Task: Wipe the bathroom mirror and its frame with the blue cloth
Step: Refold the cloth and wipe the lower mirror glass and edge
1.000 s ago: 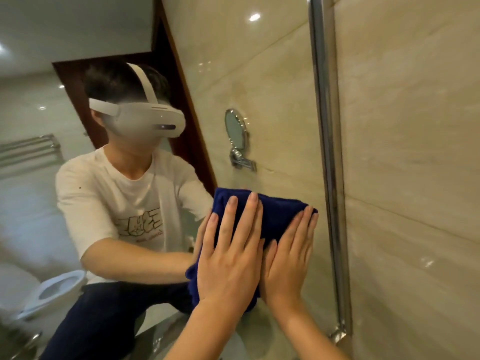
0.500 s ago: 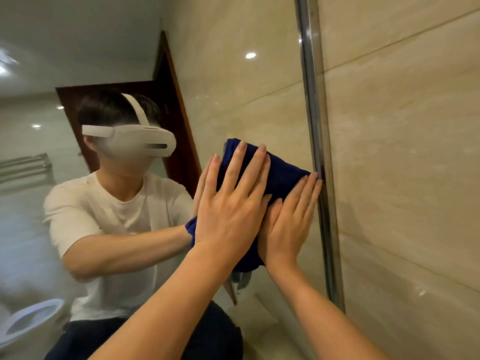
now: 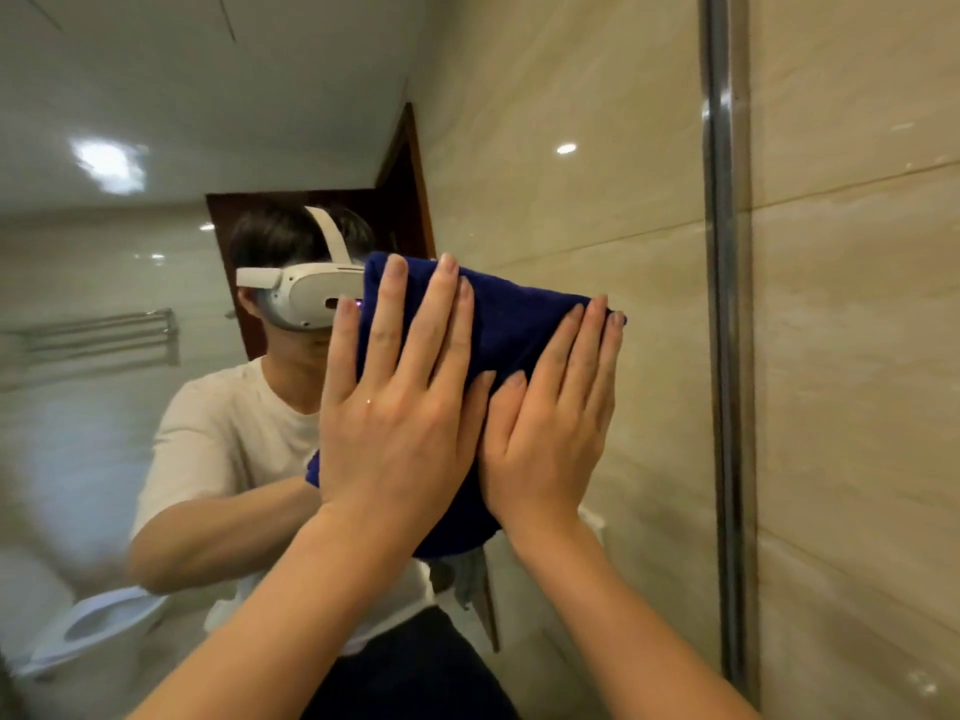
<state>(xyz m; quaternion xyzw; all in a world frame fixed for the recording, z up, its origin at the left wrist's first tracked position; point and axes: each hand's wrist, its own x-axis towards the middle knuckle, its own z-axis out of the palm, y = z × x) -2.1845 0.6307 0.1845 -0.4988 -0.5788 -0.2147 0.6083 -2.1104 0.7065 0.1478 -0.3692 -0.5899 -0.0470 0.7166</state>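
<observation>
From where I'm watching, going L to R: the mirror (image 3: 571,148) fills most of the view, w/ a reflected toilet and towel rail at far left, then the reflected person w/ a headset. Next comes the left hand (image 3: 395,407), flat, fingers straight and spread, pressing the blue cloth (image 3: 514,324) against the glass; no curl round it, so it's pressing, not gripping. Just beside it, thumbs nearly touching, the right hand (image 3: 550,433) lies flat the same way on the cloth's right part, fingertips reaching its upper right corner. The cloth sits folded between palms and glass, its long axis running roughly L-R, tilted down toward the right. The relation I'd act on: the frame (image 3: 722,356), a vertical metal strip, stands to the right of the cloth, apart from it w/ bare glass between, and the right hand is the nearer one. My read is the next stroke needs to carry the cloth right, onto that strip, then along its length. Count: 1 cloth, 2 hands, 1 mirror, 1 frame edge in view; other frame edges not visible.
</observation>
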